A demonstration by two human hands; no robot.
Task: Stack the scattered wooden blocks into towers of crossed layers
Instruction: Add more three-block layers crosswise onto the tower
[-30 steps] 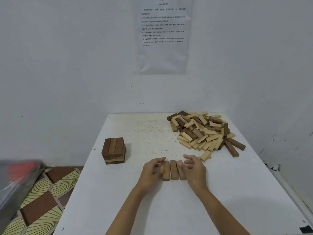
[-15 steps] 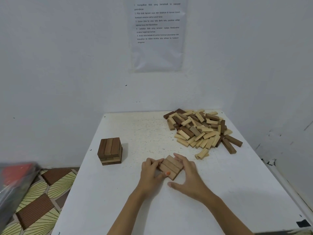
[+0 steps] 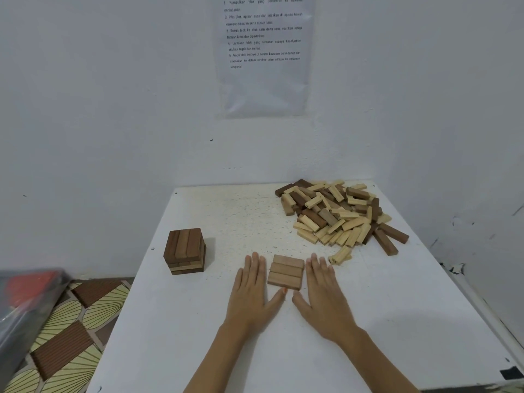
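Both hands are lying flat on the white counter, palms down, fingers straight and close together, gripping nothing. The left hand and the right hand are flanking a row of three blocks near the middle of the counter. These three mid-brown blocks are lying side by side, long faces touching, running crosswise to the viewer. The fingers are sitting just beside the row's short ends, and the thumbs are angling inward under its near edge. Whether any finger or thumb is actually touching the wood cannot be confirmed. Both forearms are running out of the bottom of the frame.

A finished tower is standing at the counter's left edge, well apart from the hands. Its top layer of three dark blocks is showing; the lower layers are visible on one face only, and their count is unclear.

A loose pile of pale and dark blocks is occupying the far right corner; the lower pieces are hidden under the upper ones.

A printed sheet is hanging on the wall, its top cut off. At the left edge, a blurred grey and red object is lying partly out of frame on a patterned floor mat.
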